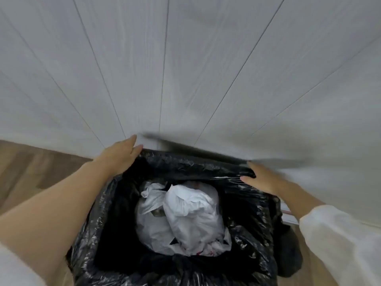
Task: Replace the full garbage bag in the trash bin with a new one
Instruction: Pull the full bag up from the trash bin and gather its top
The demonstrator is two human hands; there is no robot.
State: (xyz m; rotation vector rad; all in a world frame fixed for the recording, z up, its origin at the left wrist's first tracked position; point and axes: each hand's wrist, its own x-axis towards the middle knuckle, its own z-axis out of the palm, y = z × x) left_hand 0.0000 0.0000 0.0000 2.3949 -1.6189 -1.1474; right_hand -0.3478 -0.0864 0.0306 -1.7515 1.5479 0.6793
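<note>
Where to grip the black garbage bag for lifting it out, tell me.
Grip the black garbage bag by the film folded over the bin's rim, at the far corners where the left hand and right hand already rest. Come from outside and above: the fold is loose there, and the white trash sits low.

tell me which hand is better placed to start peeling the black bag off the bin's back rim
Left, marginally. The left hand has its fingers curled over the black bag at the back-left corner. The right hand lies flatter on the back-right edge.
</note>
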